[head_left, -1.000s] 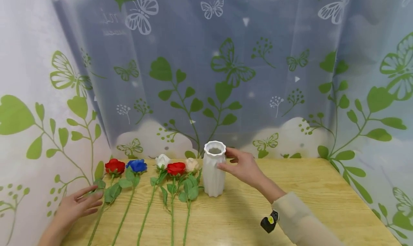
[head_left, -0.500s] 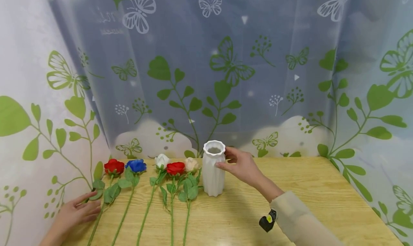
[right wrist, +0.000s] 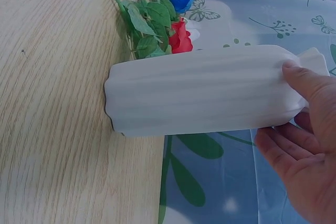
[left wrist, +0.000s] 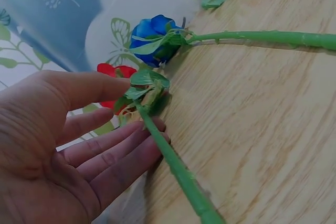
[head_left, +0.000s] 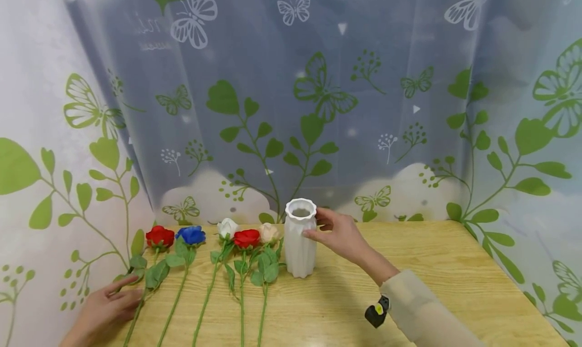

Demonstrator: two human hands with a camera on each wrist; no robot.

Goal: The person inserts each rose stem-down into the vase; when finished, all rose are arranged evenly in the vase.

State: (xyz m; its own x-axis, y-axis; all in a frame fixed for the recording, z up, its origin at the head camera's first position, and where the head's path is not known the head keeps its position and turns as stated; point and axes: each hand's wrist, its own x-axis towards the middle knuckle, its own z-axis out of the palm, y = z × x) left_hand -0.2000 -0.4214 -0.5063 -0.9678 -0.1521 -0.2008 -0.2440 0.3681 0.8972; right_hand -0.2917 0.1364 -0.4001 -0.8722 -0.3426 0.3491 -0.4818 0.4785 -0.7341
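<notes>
My right hand (head_left: 343, 237) holds the upper part of a white fluted vase (head_left: 300, 253), thumb on the near side and fingers behind, as the right wrist view also shows. The vase stands upright on the table. At the far left, my left hand (head_left: 109, 304) is beside the stem of the leftmost red rose (head_left: 160, 236). In the left wrist view its fingers (left wrist: 113, 158) reach loosely under the green stem (left wrist: 176, 163), not curled tight around it; whether they touch it is hard to tell. A blue rose (head_left: 191, 235) lies just right of that one.
Between the blue rose and the vase lie a white rose (head_left: 228, 228), another red rose (head_left: 247, 239) and a cream rose (head_left: 269, 233), stems toward me. The wooden table (head_left: 386, 281) meets a butterfly-patterned curtain (head_left: 341, 150) at its back and sides.
My left hand has moved slightly down and in toward the leftmost red rose's stem. The right hand and the vase have kept their place.
</notes>
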